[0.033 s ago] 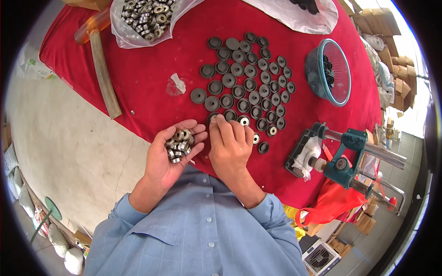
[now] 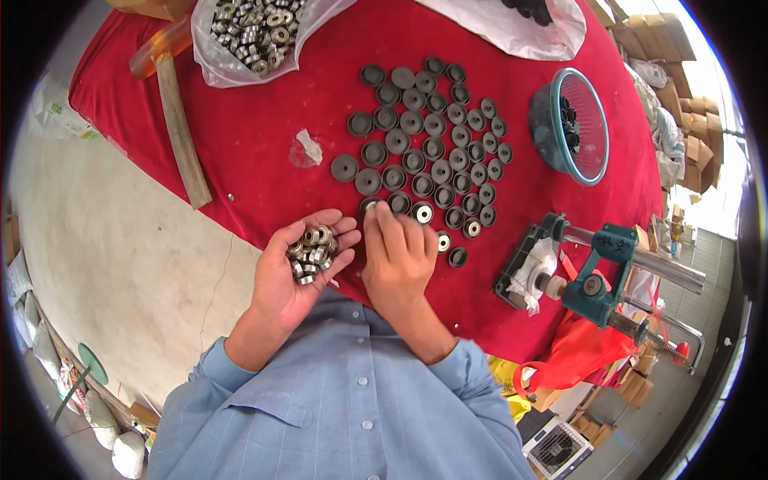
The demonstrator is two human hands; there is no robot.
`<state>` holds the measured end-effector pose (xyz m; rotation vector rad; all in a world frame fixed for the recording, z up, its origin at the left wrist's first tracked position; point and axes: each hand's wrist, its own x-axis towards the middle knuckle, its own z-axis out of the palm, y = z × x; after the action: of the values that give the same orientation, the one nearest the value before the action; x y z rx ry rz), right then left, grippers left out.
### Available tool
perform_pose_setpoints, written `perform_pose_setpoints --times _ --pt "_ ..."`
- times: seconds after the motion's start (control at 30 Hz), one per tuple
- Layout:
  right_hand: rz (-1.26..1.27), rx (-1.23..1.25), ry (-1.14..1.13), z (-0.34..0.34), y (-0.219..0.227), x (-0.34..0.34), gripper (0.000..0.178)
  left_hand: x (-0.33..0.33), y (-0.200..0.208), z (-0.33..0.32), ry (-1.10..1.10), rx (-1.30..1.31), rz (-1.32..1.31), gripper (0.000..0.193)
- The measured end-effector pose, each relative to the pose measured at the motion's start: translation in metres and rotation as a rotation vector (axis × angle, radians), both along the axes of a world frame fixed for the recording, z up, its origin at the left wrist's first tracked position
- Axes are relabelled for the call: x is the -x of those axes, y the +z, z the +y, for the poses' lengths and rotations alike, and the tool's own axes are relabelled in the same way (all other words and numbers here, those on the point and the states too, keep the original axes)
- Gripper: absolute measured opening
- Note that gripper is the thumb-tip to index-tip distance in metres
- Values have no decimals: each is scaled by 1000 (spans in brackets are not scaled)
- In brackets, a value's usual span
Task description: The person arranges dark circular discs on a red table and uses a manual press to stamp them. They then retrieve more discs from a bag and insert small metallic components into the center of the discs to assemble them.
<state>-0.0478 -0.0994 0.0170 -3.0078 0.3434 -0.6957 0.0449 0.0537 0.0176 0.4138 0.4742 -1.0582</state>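
My left hand [image 2: 280,276] is palm up above the table's near edge, cupped round a pile of small metal ball bearings [image 2: 313,250]. Just to its right, my right hand [image 2: 398,256] reaches down with its fingers together. Its fingertips are at a round dark cap at the near left of the group, pinching a bearing [image 2: 370,206] that they partly hide. Several dark grey plastic caps [image 2: 398,142] lie spread over the red cloth beyond. Beside my right hand, one cap holds a shiny bearing [image 2: 423,214]; two more nearby caps [image 2: 473,229] also have bearings in them.
A clear bag of bearings [image 2: 254,40] lies at the far left, near a wooden-handled mallet [image 2: 182,132]. At right stand a teal basket [image 2: 570,126] with dark parts and a green hand press [image 2: 596,276]. A white sack [image 2: 512,28] lies at the far edge.
My right hand has shifted very slightly, its fingertips still at the same cap. My left hand and its bearings look the same.
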Motion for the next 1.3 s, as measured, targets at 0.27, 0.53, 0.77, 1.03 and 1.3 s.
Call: perform_pose_setpoints --times 0.27,0.53,0.77,1.03,1.3 --pt "-108 -431 6 -8 21 2 31 -2 11 -7 47 -22 13 50" --pt "57 -700 228 17 39 0 40 -3 6 -7 101 62 9 49" --pt "57 -955 96 30 29 2 34 -1 -1 -5 151 93 39 41" --pt "-149 -646 -15 -30 19 -41 24 -2 1 -8 93 -11 40 39" --pt "-125 -536 61 -28 -5 -47 20 -2 -1 -7 93 23 22 39"
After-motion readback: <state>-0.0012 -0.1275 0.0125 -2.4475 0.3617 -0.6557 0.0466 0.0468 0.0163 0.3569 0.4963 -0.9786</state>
